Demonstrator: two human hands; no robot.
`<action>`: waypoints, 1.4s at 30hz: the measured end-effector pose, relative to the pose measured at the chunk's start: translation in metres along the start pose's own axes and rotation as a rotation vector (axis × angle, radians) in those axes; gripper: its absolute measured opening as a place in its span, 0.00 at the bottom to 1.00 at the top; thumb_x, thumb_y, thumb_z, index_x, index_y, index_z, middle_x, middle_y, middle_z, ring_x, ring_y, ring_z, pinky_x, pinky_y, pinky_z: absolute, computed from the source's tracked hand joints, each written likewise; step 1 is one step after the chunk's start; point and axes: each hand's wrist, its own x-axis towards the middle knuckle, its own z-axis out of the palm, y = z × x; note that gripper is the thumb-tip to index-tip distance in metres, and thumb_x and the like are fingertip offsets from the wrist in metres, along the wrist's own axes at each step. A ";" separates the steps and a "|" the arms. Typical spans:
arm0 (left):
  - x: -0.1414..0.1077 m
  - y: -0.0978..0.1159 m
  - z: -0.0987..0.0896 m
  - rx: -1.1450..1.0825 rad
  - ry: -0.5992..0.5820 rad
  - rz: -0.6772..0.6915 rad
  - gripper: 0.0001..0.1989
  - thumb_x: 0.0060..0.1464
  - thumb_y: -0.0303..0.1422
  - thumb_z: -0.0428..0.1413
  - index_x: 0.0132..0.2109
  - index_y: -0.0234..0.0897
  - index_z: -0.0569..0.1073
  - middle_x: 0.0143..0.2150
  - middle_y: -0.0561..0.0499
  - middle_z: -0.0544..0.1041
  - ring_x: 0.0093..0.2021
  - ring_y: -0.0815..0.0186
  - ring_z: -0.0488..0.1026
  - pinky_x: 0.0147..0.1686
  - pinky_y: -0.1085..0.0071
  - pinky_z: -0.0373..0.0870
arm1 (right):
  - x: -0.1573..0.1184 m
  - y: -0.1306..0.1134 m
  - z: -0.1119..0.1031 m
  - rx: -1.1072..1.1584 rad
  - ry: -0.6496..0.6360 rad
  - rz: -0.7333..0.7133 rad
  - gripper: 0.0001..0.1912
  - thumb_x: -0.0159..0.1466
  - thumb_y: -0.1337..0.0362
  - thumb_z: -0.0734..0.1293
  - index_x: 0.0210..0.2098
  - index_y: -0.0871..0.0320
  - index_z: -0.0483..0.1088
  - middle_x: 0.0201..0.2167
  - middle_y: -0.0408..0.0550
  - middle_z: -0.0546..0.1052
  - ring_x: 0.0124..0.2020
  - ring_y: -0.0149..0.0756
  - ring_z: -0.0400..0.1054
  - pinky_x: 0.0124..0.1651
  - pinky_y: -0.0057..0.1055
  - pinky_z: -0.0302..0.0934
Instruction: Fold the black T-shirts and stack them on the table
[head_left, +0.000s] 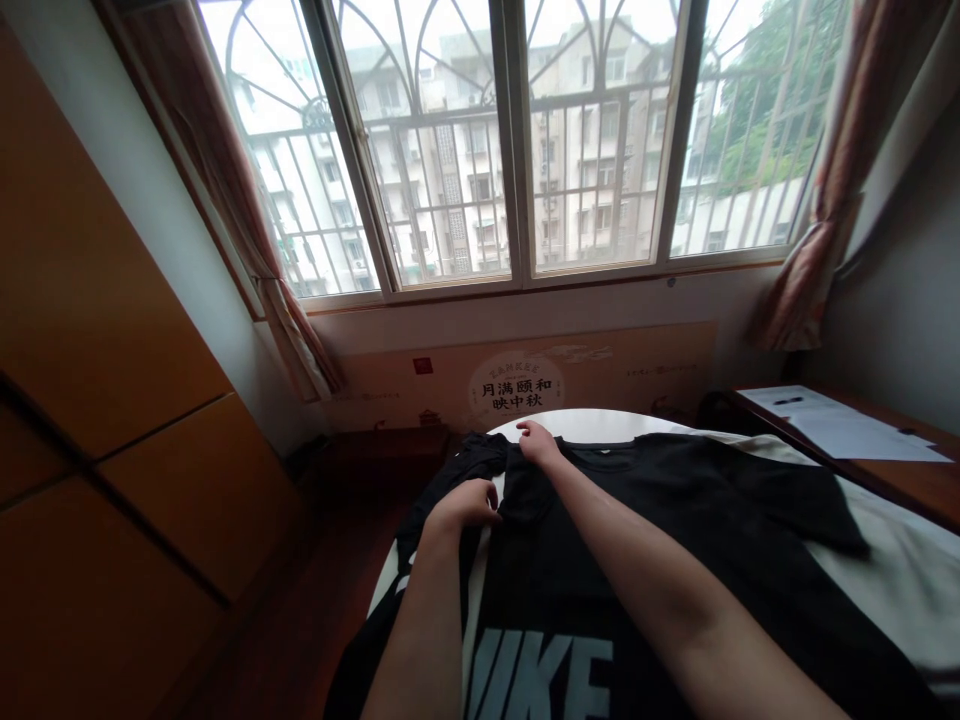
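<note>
A black T-shirt [675,500] with large grey NIKE lettering lies spread over a round white table [600,425], its neckline toward the window. My right hand [538,443] is closed on the shirt's shoulder, left of the collar; the fingertips are partly hidden. Nearer to me, my left hand [469,502] has its fingers curled at the edge of the left sleeve, pinching the cloth. The shirt's left side is drawn inward, while the right sleeve stretches out flat. Another dark garment [439,495] lies bunched along the table's left edge, under and beside my left forearm.
A pale cloth [885,580] lies on the table's right side, partly under the shirt. A wooden desk [922,490] with white papers [832,425] stands at right. An orange-brown cabinet [150,480] rises at left. Beyond the table are a printed panel [390,380] and a barred window.
</note>
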 end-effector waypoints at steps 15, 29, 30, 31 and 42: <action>-0.002 0.001 0.002 -0.015 0.012 -0.056 0.05 0.45 0.26 0.65 0.30 0.40 0.77 0.33 0.52 0.81 0.36 0.63 0.78 0.37 0.71 0.71 | 0.030 0.010 0.022 -0.132 -0.210 -0.114 0.12 0.70 0.58 0.68 0.48 0.60 0.73 0.47 0.49 0.77 0.45 0.38 0.74 0.50 0.42 0.70; -0.008 0.029 -0.012 0.040 0.273 0.065 0.15 0.56 0.22 0.53 0.45 0.39 0.80 0.49 0.46 0.80 0.51 0.58 0.75 0.54 0.66 0.69 | 0.011 0.013 0.000 -0.118 0.122 -0.335 0.18 0.67 0.69 0.59 0.52 0.58 0.76 0.52 0.54 0.79 0.55 0.43 0.71 0.62 0.40 0.61; -0.004 0.035 -0.008 0.044 0.307 0.091 0.16 0.59 0.23 0.50 0.48 0.39 0.80 0.51 0.45 0.80 0.53 0.57 0.74 0.56 0.65 0.67 | 0.010 0.013 -0.007 -0.106 0.154 -0.348 0.20 0.67 0.70 0.58 0.54 0.59 0.74 0.53 0.55 0.78 0.55 0.42 0.70 0.62 0.40 0.60; 0.001 0.041 -0.001 0.048 0.329 0.112 0.18 0.61 0.24 0.48 0.51 0.39 0.79 0.53 0.44 0.79 0.55 0.57 0.73 0.58 0.65 0.66 | 0.008 0.015 -0.014 -0.095 0.184 -0.359 0.21 0.67 0.69 0.57 0.55 0.60 0.73 0.54 0.56 0.77 0.56 0.42 0.70 0.63 0.40 0.60; 0.033 0.038 0.068 0.149 0.217 0.085 0.33 0.66 0.45 0.45 0.72 0.32 0.58 0.76 0.38 0.50 0.75 0.49 0.45 0.71 0.51 0.44 | -0.068 0.040 -0.122 -0.067 0.236 -0.449 0.23 0.66 0.58 0.61 0.58 0.57 0.71 0.58 0.56 0.75 0.61 0.48 0.68 0.65 0.48 0.59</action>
